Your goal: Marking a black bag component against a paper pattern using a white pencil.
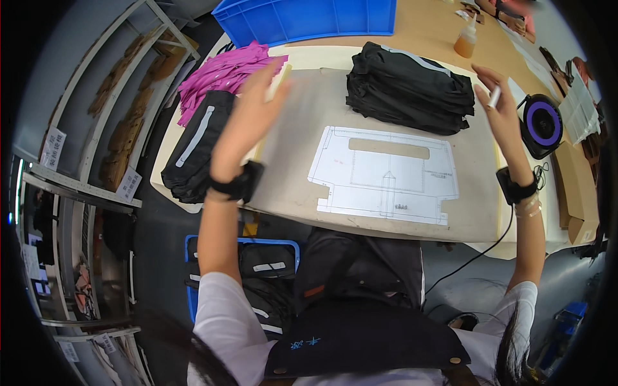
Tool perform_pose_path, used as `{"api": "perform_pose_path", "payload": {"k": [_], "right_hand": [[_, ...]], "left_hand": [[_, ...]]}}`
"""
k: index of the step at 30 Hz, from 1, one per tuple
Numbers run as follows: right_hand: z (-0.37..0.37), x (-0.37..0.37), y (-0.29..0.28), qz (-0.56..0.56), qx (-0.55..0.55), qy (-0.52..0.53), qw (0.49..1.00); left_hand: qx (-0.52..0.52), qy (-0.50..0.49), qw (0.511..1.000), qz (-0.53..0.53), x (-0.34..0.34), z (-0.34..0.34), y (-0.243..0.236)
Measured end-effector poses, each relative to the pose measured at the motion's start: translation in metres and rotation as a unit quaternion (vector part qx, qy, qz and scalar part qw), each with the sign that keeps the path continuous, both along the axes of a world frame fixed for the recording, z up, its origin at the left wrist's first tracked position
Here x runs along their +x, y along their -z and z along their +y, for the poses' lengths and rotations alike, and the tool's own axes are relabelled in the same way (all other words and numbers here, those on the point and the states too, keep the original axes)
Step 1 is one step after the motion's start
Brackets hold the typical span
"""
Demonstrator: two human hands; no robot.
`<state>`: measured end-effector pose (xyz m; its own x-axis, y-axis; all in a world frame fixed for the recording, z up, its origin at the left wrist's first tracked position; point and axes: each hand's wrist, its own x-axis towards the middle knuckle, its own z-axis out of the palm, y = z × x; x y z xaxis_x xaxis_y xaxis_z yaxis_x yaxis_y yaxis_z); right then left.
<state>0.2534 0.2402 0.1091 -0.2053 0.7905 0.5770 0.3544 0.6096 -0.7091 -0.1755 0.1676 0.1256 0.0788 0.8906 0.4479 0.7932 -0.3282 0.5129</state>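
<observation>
Left fingers spread, empty; right fingers grip a white stick; paper template between them, not yet covered.

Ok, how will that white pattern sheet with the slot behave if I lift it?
The white pattern sheet looks thin, so it is probably light and may sag. The long slot leaves a narrow strip along the far edge, which could bend. Lying flat on the work surface, it would likely slide if pushed.
</observation>
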Motion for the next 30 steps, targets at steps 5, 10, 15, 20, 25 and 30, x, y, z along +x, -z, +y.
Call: {"api": "perform_pose_path", "payload": {"k": [5,10,15,20,25,30], "right_hand": [[-0.056,0.011,-0.014,0.020,-0.109,0.021,0.994],[-0.093,0.002,-0.014,0.020,-0.203,0.011,0.979],[-0.128,-0.010,-0.029,0.011,-0.222,0.005,0.975],[-0.165,-0.012,-0.032,0.017,-0.265,-0.020,0.964],[-0.210,-0.031,-0.017,0.061,-0.288,-0.052,0.954],[-0.224,-0.080,0.006,0.223,-0.337,-0.138,0.904]], "left_hand": [[-0.148,-0.408,0.874,0.219,-0.123,-0.082,0.008],[-0.196,-0.459,0.855,0.141,-0.184,-0.111,0.032],[0.045,-0.458,0.870,0.179,-0.151,-0.112,0.034],[0.184,-0.375,0.901,0.121,-0.095,-0.125,-0.010],[0.287,-0.281,0.907,0.123,0.000,-0.150,-0.036],[0.229,-0.014,0.973,-0.003,0.091,-0.175,-0.008]]}}
